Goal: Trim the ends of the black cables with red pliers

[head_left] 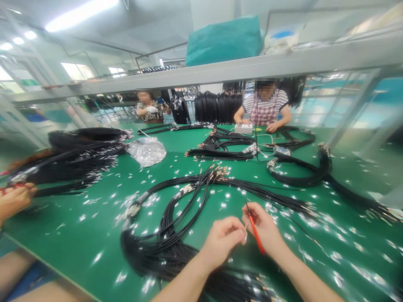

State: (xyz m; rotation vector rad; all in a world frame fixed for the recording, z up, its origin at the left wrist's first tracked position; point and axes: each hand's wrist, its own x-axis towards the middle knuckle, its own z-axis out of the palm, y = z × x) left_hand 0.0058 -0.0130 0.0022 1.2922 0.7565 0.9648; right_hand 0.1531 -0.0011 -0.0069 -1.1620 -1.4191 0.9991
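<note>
My left hand (223,237) is closed in a pinch at the front of the green table (103,226). A thin, pale piece (246,228) shows at its fingertips, too small to name. Close beside it, my right hand (267,230) is closed around a slim red-handled tool (256,235) with a dark tip pointing away from me; its exact kind is unclear. Under and left of my hands curves a thick bundle of black cables (135,247) with a clear wrap. Beyond my hands, more black cables (261,191) stretch across the table, their ends copper-coloured.
Small shiny scraps (223,205) litter the table. A clear plastic bag (147,152) and a cable pile (82,159) lie left, near another person's hand (15,201). Coiled cables (296,176) lie right. Two people are across the table, beyond an overhead shelf (220,71).
</note>
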